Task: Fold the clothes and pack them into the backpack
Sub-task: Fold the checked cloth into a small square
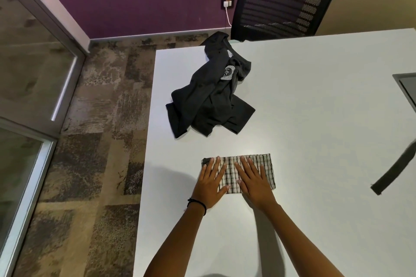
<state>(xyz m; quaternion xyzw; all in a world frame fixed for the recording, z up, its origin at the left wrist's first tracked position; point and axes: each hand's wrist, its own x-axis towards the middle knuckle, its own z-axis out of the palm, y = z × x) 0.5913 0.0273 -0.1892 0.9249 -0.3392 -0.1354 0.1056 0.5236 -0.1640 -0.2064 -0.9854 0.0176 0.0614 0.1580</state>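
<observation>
1. Hands first, nearest to me: my left hand point(210, 181) and right hand point(252, 181) both lie flat, fingers straight and slightly spread, palms pressing down on the cloth point(263, 168). Neither one pinches or curls round anything.
2. That checked cloth is folded into a neat rectangle on the table point(315, 119), close to its near-left part. Its long axis runs left to right across me. My left hand covers its left end, my right hand its middle, and its right end is bare.
3. I judge this fold done, and the pressing is only flattening it.
4. Beyond the cloth and apart from it lies the dark shirt point(211, 101), crumpled and unfolded. It sits straight ahead of my left hand and a little left of my right, so the left hand is the nearer one for a reach. Its long axis runs away from me, leaning right toward the far edge, where its top end hangs over.
5. Off to my right, well apart from the right hand, a dark strap point(396, 171) crosses the table edge. It may belong to the backpack, but I cannot tell; no bag body shows.
6. Farthest off, a black chair point(281, 0) stands behind the table.
</observation>
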